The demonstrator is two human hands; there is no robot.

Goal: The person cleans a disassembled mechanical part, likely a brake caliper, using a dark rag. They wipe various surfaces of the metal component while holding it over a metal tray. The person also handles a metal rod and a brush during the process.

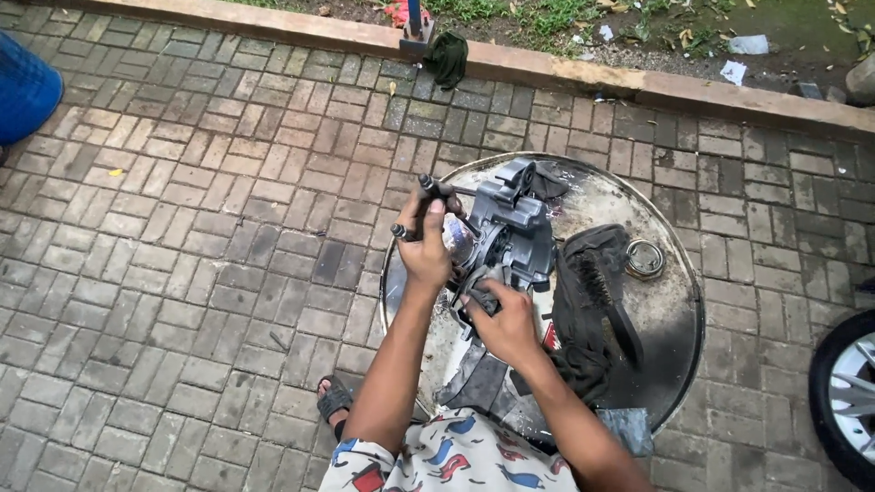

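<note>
A grey metal engine casing [512, 228] stands on a round, dirty metal drum top [674, 310]. My left hand [425, 248] is closed around a dark T-shaped wrench [428, 205] whose shaft points into the casing's left side. My right hand [501, 321] grips the casing's lower edge from the near side. A black rag [583, 319] with a black brush [606, 296] on it lies to the right of the casing. Beyond them sits a small round metal ring [644, 259].
Brick paving surrounds the drum. A concrete kerb [565, 68] runs along the back with a dark cloth [447, 56] and a hammer [416, 32] on it. A blue barrel [23, 87] is far left, a wheel [843, 401] at the right edge. My sandalled foot [334, 401] rests beside the drum.
</note>
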